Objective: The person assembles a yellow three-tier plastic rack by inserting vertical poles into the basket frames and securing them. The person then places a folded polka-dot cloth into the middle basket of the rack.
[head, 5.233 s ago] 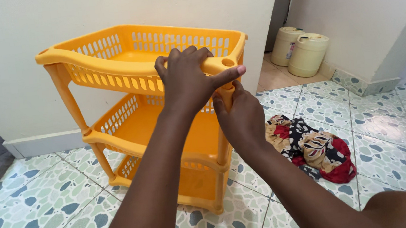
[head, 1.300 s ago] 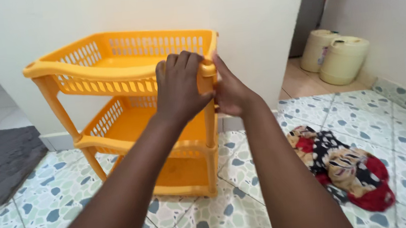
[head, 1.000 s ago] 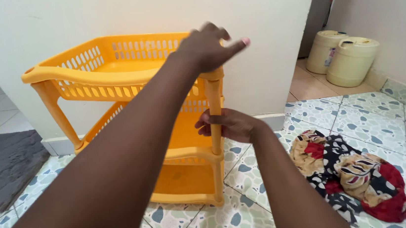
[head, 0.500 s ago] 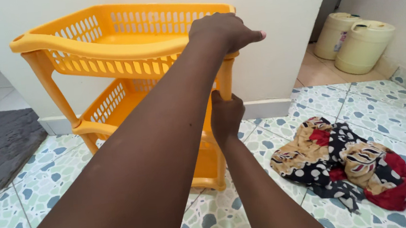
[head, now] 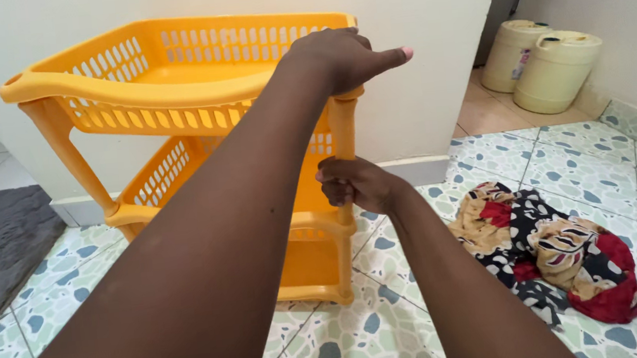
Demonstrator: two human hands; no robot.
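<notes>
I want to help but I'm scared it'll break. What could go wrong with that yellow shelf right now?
1. The left hand presses on the top corner while the right hand grips the post below it; a finger might get pinched at the joint.
2. Pushing on one corner could tip the shelf, since it stands light on smooth tiles.
3. The cloth lies on the floor nearby; someone could slip on it.

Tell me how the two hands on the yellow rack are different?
The left hand presses flat on the rack's top corner; the right hand wraps around the post lower down. The left hand's thumb sticks straight out, while the right hand's fingers are curled. The left arm reaches high across the view; the right stays low. Both are bare and touch the same corner.
</notes>
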